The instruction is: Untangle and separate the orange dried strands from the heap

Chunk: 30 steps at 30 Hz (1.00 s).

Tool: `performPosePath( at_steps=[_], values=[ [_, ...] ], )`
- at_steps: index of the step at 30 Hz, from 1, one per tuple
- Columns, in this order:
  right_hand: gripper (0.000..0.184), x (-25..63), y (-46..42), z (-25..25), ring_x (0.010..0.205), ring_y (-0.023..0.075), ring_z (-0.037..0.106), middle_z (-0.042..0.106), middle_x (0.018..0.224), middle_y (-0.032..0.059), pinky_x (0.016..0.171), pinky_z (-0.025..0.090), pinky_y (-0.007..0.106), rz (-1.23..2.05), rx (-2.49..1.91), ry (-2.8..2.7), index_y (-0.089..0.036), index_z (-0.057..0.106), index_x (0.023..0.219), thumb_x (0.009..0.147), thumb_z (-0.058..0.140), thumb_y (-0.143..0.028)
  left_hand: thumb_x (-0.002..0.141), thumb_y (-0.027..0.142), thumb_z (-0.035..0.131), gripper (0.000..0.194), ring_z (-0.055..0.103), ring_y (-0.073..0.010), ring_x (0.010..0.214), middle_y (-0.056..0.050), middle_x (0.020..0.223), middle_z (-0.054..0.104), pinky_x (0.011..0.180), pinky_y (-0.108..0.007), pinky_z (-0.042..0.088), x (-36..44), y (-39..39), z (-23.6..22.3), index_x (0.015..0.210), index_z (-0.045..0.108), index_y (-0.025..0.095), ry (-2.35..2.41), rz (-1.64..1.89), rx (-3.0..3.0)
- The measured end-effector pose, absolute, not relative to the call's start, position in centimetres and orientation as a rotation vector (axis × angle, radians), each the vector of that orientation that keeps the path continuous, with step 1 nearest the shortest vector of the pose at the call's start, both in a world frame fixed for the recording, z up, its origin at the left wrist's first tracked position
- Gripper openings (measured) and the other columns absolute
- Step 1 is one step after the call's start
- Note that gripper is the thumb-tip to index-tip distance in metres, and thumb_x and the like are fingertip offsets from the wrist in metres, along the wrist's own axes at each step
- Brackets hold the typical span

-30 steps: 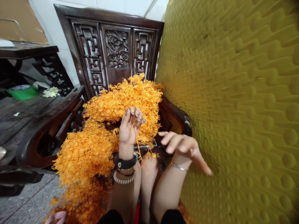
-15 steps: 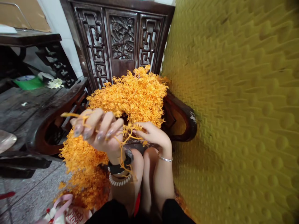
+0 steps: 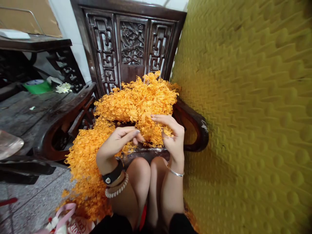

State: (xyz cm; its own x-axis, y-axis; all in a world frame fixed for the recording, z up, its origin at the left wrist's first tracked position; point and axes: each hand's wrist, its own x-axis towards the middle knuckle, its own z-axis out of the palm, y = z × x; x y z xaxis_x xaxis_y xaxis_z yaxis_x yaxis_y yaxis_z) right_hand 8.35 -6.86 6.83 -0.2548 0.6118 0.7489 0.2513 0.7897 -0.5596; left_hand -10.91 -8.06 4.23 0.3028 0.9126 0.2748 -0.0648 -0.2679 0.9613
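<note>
My left hand (image 3: pixel 119 139) is bent inward at the wrist, with fingers curled and thumb pressed against them. Blurred bits of an orange artificial flower sprig (image 3: pixel 128 148) show under its fingers. My right hand (image 3: pixel 174 131) faces it from the right, fingers bent forward, with small orange flower pieces (image 3: pixel 168 130) between thumb and fingers. The fingertips of both hands are apart. Just beyond them, a big heap of orange artificial flowers (image 3: pixel 136 97) rests on the dark wooden chair seat. A second orange mass (image 3: pixel 85 156) spills down at the left toward the floor.
The carved chair back (image 3: pixel 133 42) stands ahead, with curved armrests (image 3: pixel 198 126) on both sides. A textured yellow surface (image 3: pixel 243 97) closes off the right. At left, a dark wooden table (image 3: pixel 31 113) holds a green tape roll (image 3: pixel 37 87). A pink-handled bag (image 3: pixel 78 224) sits low left.
My left hand has turned over and dropped from its raised position, and the long stem across it no longer shows. My right hand has risen slightly and turned upward.
</note>
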Motion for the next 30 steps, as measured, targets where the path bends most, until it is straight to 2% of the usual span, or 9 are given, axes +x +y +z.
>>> performPosePath(
  at_steps=[1,3,5,11,15,17,20,24,30],
  values=[
    [0.027,8.3,-7.0,6.9,0.102,0.0207,0.061,0.068,0.108,0.0016,0.091,0.046,0.038,0.413,-0.646,-1.841,-0.026,0.067,0.1,0.082,0.05,-0.016,0.082,0.036,0.06,0.022,0.063,-0.0157,0.079,-0.007,0.086,0.068,0.077,-0.026,0.05,-10.5,-7.9,4.1,0.087,0.072,0.019,0.827,1.136,1.577],
    [0.021,8.3,-7.1,7.2,0.1,0.0209,0.061,0.069,0.105,0.0022,0.091,0.045,0.038,0.437,-0.632,-1.85,-0.025,0.066,0.097,0.083,0.052,-0.02,0.079,0.035,0.063,0.031,0.057,-0.0202,0.109,-0.008,0.116,0.063,0.097,-0.031,0.043,-9.3,-7.7,4.2,0.107,0.066,0.022,0.819,1.187,1.551],
    [0.018,8.4,-7.2,7.3,0.101,0.0208,0.061,0.069,0.104,0.0025,0.093,0.044,0.038,0.459,-0.637,-1.906,-0.025,0.065,0.096,0.084,0.052,-0.02,0.081,0.037,0.06,0.035,0.05,-0.0202,0.121,-0.006,0.128,0.057,0.106,-0.033,0.034,-8.0,-7.5,4.6,0.113,0.063,0.024,0.752,1.308,1.466],
    [0.022,10.0,-7.3,6.9,0.114,0.0233,0.054,0.062,0.115,0.0079,0.1,0.04,0.042,0.541,-0.908,-2.216,-0.021,0.059,0.106,0.085,0.053,-0.025,0.086,0.037,0.053,0.027,0.06,-0.0195,0.104,-0.007,0.107,0.068,0.099,-0.033,0.041,-6.1,-6.8,5.0,0.101,0.068,0.02,0.74,1.569,1.39],
    [0.048,11.4,-7.6,6.7,0.121,0.0248,0.048,0.054,0.128,0.0103,0.105,0.036,0.044,0.649,-0.915,-2.309,-0.021,0.051,0.12,0.077,0.065,-0.037,0.085,0.037,0.055,0.022,0.062,-0.0173,0.087,-0.004,0.093,0.07,0.084,-0.029,0.045,-6.4,-6.2,4.4,0.089,0.071,0.021,0.857,1.586,1.565],
    [0.041,11.4,-7.6,6.9,0.114,0.0213,0.052,0.058,0.122,0.0085,0.101,0.039,0.039,0.701,-0.903,-2.149,-0.022,0.052,0.116,0.079,0.064,-0.036,0.085,0.034,0.054,0.021,0.061,-0.0167,0.079,-0.003,0.088,0.069,0.076,-0.028,0.045,-6.4,-5.9,4.2,0.083,0.07,0.021,0.888,1.569,1.639],
    [0.024,10.2,-7.3,6.8,0.087,0.0157,0.057,0.062,0.092,0.0024,0.081,0.046,0.03,0.641,-0.984,-1.775,-0.022,0.057,0.094,0.077,0.066,-0.035,0.084,0.027,0.056,0.016,0.061,-0.0189,0.079,-0.004,0.085,0.069,0.075,-0.029,0.045,-5.9,-5.7,4.2,0.08,0.07,0.02,0.984,1.52,1.759],
    [0.025,8.0,-6.4,6.0,0.063,0.0109,0.05,0.054,0.068,-0.0021,0.06,0.041,0.024,0.722,-1.032,-1.536,-0.02,0.052,0.073,0.077,0.063,-0.041,0.082,0.022,0.055,0.024,0.063,-0.0226,0.088,-0.007,0.095,0.07,0.081,-0.034,0.046,-5.4,-5.8,4.3,0.102,0.068,0.02,1.038,1.403,1.877],
    [0.025,8.0,-5.6,5.8,0.061,0.0094,0.047,0.054,0.067,-0.0024,0.06,0.038,0.024,0.724,-1.044,-1.509,-0.019,0.052,0.071,0.085,0.054,-0.04,0.072,0.037,0.07,0.063,0.048,-0.0258,0.123,-0.011,0.132,0.054,0.106,-0.038,0.034,-6.7,-6.5,4.2,0.13,0.051,0.02,0.771,1.294,1.891]
  ],
)
